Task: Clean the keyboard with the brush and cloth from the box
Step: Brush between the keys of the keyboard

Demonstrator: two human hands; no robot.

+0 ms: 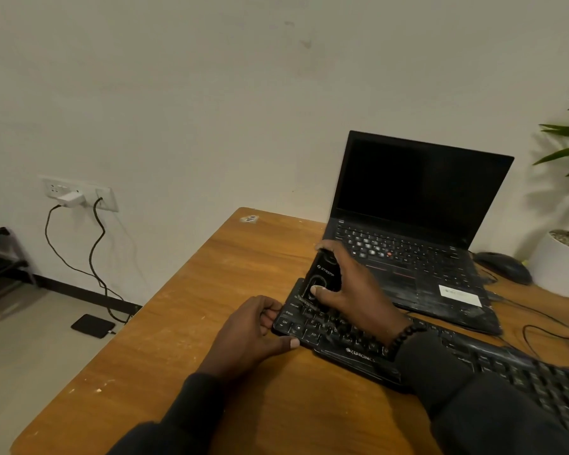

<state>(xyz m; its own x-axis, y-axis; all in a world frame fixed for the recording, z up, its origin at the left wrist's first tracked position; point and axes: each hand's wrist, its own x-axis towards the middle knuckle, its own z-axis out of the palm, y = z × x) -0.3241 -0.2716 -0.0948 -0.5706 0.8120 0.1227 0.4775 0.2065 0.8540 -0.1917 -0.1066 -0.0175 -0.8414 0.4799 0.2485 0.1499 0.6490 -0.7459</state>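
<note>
A black keyboard [349,343] lies slantwise on the wooden table [211,290], dusty on its keys. My left hand [253,333] grips its left end, thumb along the front edge and fingers curled at the side. My right hand [352,290] grips a black brush [322,277] with white lettering, its lower end pressed on the keyboard's upper-left keys. No cloth or box shows in this view.
An open black laptop [414,231] stands behind the keyboard, a dark mouse [503,267] and a white plant pot [562,264] to its right. Cables run along the table's right side. A wall socket [79,193] with cords and a black device on the floor [92,326] are at left.
</note>
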